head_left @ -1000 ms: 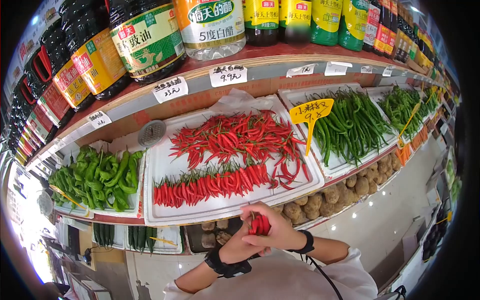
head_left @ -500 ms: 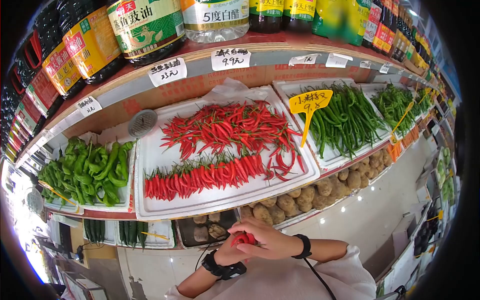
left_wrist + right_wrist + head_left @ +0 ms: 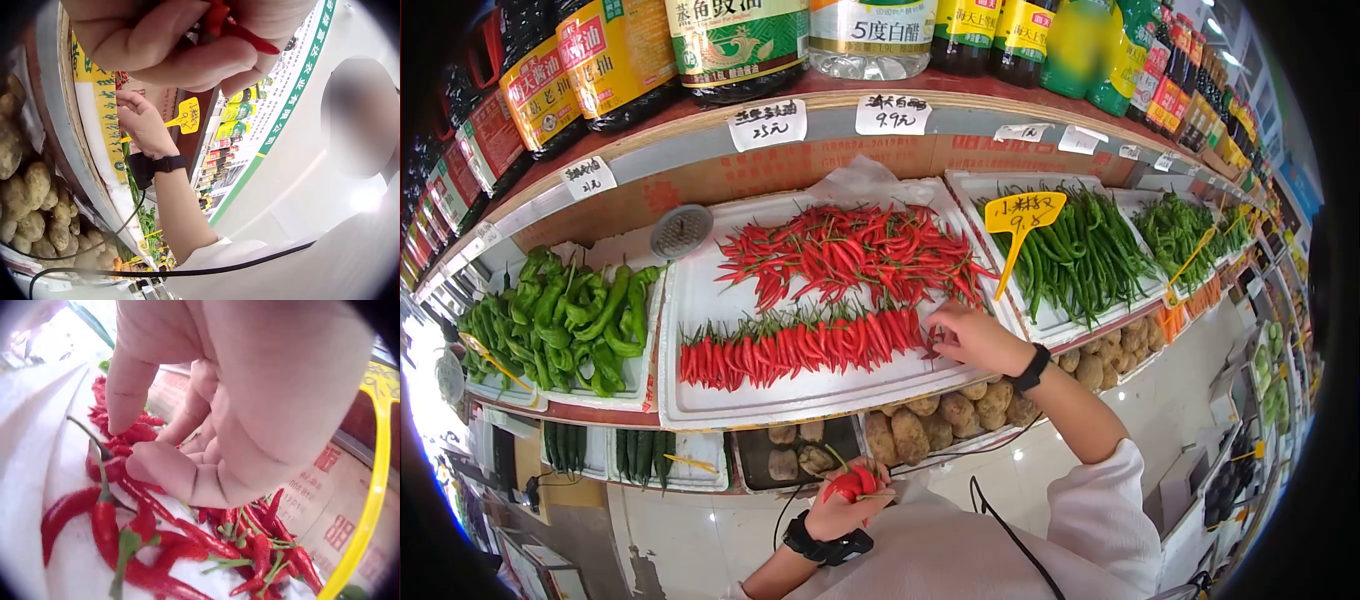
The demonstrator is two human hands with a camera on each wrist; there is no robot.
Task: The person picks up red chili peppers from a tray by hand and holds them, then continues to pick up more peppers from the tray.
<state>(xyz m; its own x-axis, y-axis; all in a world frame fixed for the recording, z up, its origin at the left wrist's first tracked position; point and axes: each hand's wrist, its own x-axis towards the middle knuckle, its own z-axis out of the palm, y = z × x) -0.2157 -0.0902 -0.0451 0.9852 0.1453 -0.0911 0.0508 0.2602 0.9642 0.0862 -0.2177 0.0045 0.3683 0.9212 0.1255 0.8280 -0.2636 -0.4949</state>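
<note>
My left hand (image 3: pixel 847 508) holds a small bunch of red chilies (image 3: pixel 858 483) low in front of my body, with one green stem sticking up. In the left wrist view, a red chili tip (image 3: pixel 250 39) pokes out between the curled fingers. My right hand (image 3: pixel 980 338) reaches into the white foam tray (image 3: pixel 820 408) at the right end of a neat row of red chilies (image 3: pixel 800 347). In the right wrist view, its thumb and fingertip close in on a red chili (image 3: pixel 115 467). Loose red chilies (image 3: pixel 169 562) lie just beside the fingers.
A heap of red chilies (image 3: pixel 840 250) fills the tray's back. Trays of green peppers (image 3: pixel 570 320) and long green chilies (image 3: pixel 1080 250) flank it. A yellow price sign (image 3: pixel 1025 212) stands up near my right hand. Potatoes (image 3: pixel 950 415) lie below; a bottle shelf (image 3: pixel 830 105) overhangs behind.
Both hands were together around the chili bunch in front of my body. The right hand has since left it and moved forward to the tray; the left keeps the bunch.
</note>
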